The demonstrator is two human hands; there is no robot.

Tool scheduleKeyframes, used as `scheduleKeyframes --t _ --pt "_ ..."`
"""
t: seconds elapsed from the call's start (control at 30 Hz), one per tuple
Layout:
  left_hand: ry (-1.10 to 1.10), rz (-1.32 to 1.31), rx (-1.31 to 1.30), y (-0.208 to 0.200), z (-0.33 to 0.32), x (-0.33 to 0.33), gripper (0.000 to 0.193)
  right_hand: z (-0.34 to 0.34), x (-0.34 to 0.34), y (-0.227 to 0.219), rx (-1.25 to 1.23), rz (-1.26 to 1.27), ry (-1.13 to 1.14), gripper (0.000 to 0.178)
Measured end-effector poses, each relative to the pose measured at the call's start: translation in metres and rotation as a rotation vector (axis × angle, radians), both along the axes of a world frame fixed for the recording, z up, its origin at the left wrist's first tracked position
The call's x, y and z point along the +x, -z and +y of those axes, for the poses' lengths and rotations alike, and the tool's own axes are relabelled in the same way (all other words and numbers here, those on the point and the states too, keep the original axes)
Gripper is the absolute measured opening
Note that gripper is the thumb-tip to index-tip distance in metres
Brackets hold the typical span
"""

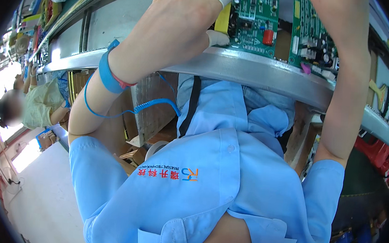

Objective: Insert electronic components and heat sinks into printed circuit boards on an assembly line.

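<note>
My left hand is at the left edge of a green circuit board, with white finger cots on its thumb and a finger. That thumb and finger lie on either side of a yellow-topped part at the board's edge, and the hand appears to grip the board there. A red component stands near the board's lower right corner. Over a second green circuit board reaches my right hand; the upper edge of the picture cuts off its fingers. A blue wrist strap circles my left wrist.
A metal rail runs along the near side of the boards. The strap's coiled blue cord hangs below it. At the right lie a yellow-handled brush and a red object. Another person works at the far left.
</note>
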State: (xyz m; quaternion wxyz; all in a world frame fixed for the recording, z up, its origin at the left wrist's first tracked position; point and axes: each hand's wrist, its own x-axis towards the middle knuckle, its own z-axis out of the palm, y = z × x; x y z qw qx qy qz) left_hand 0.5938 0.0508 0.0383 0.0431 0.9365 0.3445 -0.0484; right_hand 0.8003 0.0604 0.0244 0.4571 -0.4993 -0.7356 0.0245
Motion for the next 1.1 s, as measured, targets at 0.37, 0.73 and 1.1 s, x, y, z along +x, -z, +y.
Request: scheduleKeyframes --t 0.37,0.73,1.1 --pt "-0.653 -0.671 -0.350 0.067 0.032 -0.101 0.061 -0.019 0.000 0.022 0.414 -0.145 -0.133 0.009" --pt "-0.472 -0.722 -0.641 0.061 0.035 -0.077 0.071 -0.096 -0.079 0.061 0.072 -0.316 -0.490 0.036" --pt "-0.220 -0.624 -0.756 0.045 0.043 -0.040 0.084 -0.098 -0.102 0.051 -0.155 -0.483 -0.166 0.009"
